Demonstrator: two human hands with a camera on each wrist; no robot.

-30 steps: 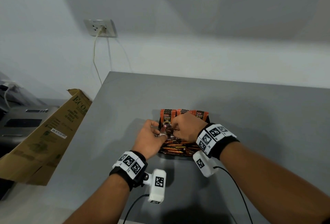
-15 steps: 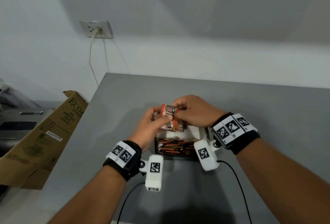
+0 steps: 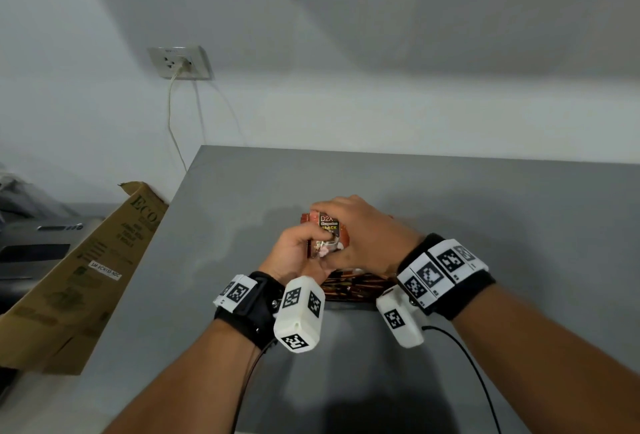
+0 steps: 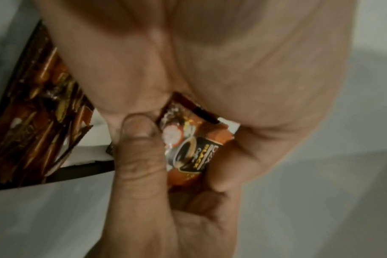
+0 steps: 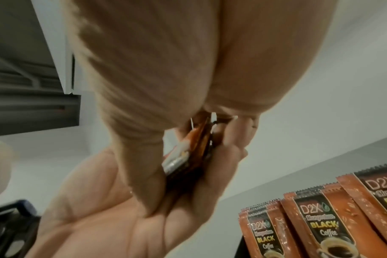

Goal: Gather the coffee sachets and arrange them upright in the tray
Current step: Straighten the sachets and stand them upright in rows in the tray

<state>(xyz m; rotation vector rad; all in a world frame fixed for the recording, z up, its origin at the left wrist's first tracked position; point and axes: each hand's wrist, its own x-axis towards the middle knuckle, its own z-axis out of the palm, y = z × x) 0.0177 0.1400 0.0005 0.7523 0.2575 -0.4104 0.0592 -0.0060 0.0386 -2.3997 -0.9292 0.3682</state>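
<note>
Both hands hold a small stack of orange-and-black coffee sachets [image 3: 329,231] just above the tray [image 3: 349,305]. My left hand [image 3: 298,253] grips the stack's lower end, thumb on its printed front [image 4: 188,153]. My right hand [image 3: 360,225] curls over its top, fingers pinching the edges [image 5: 197,146]. The stack stands roughly upright. More sachets [image 5: 316,223] stand upright in the tray's far part, and several lie flat [image 4: 40,111] in its near part. The hands hide most of the tray.
The grey table [image 3: 485,225] runs to a white wall. A cardboard box [image 3: 79,277] leans at the table's left edge, beside a dark machine [image 3: 31,243]. A wall socket [image 3: 180,61] with a cable hangs above.
The hands lifted a stack of sachets out of the tray and now hold it upright, slightly farther back. The head view has tilted up and moved closer.
</note>
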